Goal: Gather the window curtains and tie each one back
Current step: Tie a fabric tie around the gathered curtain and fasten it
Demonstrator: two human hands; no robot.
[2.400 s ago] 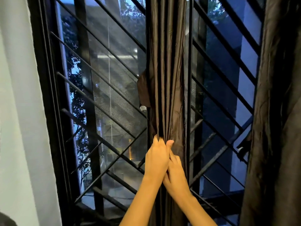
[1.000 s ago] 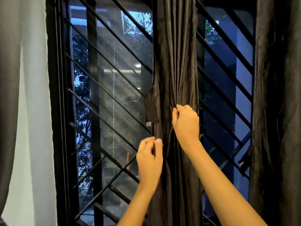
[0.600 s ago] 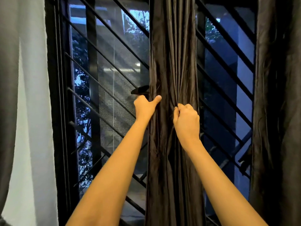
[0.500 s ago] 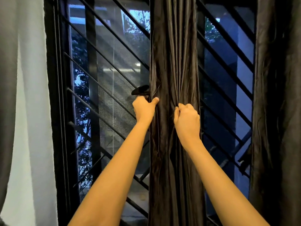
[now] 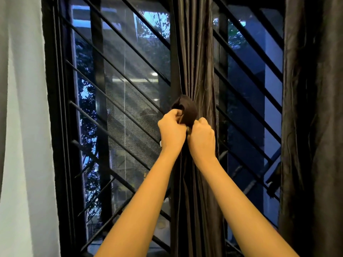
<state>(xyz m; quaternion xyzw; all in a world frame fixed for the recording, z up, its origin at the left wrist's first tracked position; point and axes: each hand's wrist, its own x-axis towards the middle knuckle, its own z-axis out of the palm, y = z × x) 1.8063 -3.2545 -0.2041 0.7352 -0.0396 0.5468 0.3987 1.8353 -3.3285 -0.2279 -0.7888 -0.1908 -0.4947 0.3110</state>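
A dark brown curtain (image 5: 194, 52) hangs bunched into a narrow column at the middle of the window. A dark fabric tie-back band (image 5: 186, 110) loops over its front at mid height. My left hand (image 5: 171, 131) grips the band's left end, and my right hand (image 5: 201, 138) is closed on the band's right end against the folds. The two fists touch just under the loop. A second dark curtain (image 5: 313, 127) hangs at the right edge, with its own strap end (image 5: 272, 184) dangling beside it.
Black diagonal window bars (image 5: 118, 101) and mesh glass fill both panes behind the curtain. A black window frame (image 5: 55, 127) stands at the left, with a white wall (image 5: 24, 145) beside it.
My left hand pulled the tie-back band from the curtain's left side over the front. My right hand moved in from the folds to meet it, and both fists now hold the band together.
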